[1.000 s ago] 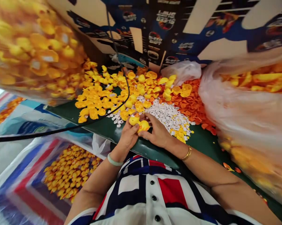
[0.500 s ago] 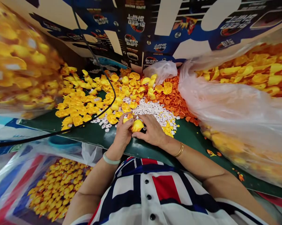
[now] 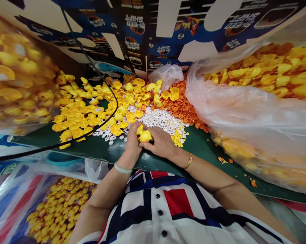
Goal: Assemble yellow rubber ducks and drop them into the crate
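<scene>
My left hand (image 3: 132, 142) grips a small yellow duck piece (image 3: 139, 129). My right hand (image 3: 160, 143) has its fingers around a rounder yellow rubber duck body (image 3: 145, 136), which touches the small piece. Both hands sit close together over the green table (image 3: 201, 149). Just beyond them lie white plastic pieces with dark dots (image 3: 153, 121). To the left spreads a heap of yellow duck parts (image 3: 76, 117), and orange pieces (image 3: 180, 108) are heaped further right.
A clear plastic bag (image 3: 247, 112) full of yellow parts bulges in at right, and another (image 3: 18, 74) at upper left. A black cable (image 3: 102, 112) crosses the table. A printed blue carton (image 3: 153, 37) stands behind. Yellow ducks (image 3: 58, 210) lie on striped sheeting below left.
The whole view has drifted, with the table and piles shifting left in the picture. My hands stay together on the yellow pieces, and the two pieces sit closer together than a second ago.
</scene>
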`<state>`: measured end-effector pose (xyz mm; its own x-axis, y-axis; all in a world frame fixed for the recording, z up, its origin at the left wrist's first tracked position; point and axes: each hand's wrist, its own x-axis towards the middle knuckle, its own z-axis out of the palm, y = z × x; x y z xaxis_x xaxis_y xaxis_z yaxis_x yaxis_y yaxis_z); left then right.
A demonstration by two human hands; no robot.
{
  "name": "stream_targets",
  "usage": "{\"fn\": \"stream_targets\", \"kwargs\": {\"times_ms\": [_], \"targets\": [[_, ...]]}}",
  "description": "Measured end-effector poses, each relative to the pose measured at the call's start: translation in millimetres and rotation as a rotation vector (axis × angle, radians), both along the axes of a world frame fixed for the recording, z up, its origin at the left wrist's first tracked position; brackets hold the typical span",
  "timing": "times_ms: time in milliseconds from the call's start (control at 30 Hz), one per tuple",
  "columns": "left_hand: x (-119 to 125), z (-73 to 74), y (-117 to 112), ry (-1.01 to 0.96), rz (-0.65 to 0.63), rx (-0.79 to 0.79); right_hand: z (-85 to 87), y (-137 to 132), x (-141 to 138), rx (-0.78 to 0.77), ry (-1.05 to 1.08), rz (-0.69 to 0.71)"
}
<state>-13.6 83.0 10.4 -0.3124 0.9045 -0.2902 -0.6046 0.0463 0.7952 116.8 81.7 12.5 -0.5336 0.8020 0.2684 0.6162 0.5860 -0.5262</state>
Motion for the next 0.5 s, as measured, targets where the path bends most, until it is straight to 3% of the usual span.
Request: {"fn": "stream_targets", "kwargs": {"times_ms": [100,167,300,500], "targets": [[-3,-0.2,-5,0.182,-0.09,0.023,0.6,4,4,-0.086,0.045,-0.016],[-8,-1.8,-6,0.416,-0.204,-0.004,-0.4,8,7,-0.112,0.023,-0.026],[-19,-6.8,4,0.908,-0.231,0.017,-7.1,17,12,-0.037,-0.075,0.012],[-29,-13.7,0,1.15,-0.228,0.134,-2.6,19,6,-0.037,-0.128,0.103]]}}
